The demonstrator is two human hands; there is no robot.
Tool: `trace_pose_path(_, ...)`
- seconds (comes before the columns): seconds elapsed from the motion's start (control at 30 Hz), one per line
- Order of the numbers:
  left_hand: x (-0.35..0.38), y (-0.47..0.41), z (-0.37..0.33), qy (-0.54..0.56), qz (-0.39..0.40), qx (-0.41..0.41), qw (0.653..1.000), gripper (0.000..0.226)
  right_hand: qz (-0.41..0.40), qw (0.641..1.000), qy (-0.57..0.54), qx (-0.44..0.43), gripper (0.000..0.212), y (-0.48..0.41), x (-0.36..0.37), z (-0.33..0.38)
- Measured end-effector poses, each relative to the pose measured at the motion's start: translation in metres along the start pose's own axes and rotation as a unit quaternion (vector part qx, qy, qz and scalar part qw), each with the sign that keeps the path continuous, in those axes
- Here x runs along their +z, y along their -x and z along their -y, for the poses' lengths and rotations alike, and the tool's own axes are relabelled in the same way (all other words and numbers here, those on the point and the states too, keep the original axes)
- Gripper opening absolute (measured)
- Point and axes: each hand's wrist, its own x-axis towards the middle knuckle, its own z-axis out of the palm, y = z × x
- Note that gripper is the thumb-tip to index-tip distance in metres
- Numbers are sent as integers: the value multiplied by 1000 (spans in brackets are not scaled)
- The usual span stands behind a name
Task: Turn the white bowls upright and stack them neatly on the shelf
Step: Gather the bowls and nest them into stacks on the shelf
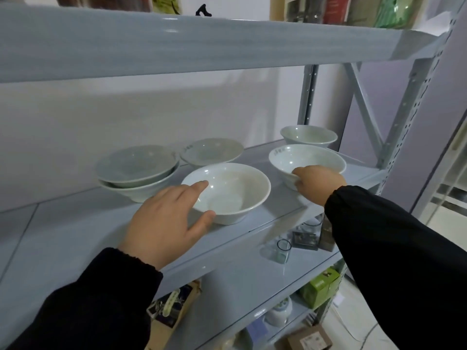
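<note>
- One shelf rack [63, 236], grey-blue metal, several tiers, glossy boards.
- Perforated upright [414, 104] and diagonal brace [364, 107] at its right end.
- Wall [126, 117] behind, plain white, crossed by the top tier's shadow.
- Floor [353, 322], pale, seen low right.
- Top tier: red packets [336, 8], green packets [394, 11].
- Lower tiers: clear glass [280, 251], green box [321, 286], white jar [278, 311], cardboard box [308, 339].
- Pale frame [452, 173] at far right; window or door, cannot tell.
- Light soft, even; small glints on the boards.
</note>
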Motion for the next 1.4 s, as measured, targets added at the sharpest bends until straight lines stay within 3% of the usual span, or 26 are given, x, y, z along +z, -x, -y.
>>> trace_pose_path(0.27,0,-19,36,34,-1,33,999,67,-9,997,63,37,8,-2,-17,16)
trace_pose_path(0.37,-2,-22,47,41,-14,45,998,66,-55,996,61,32,15,5,-35,30)
trace_pose_path(0.47,-3,-24,62,42,-7,54,998,66,-132,991,-13,20,24,23,-55,54)
trace_pose_path(0.57,-4,-24,73,37,-16,60,997,66,-189,978,-72,-42,24,42,-68,83)
trace_pose_path(0.77,-8,-13,84,45,-20,56,997,70,-124,983,-85,-104,26,66,-53,125)
trace_pose_path(1.13,-5,9,95,26,-17,11,999,68,-4,984,-60,-167,30,68,-40,135)
trace_pose_path(1.4,-11,3,77,37,-35,12,999,67,-22,976,-47,-210,46,68,-26,133)
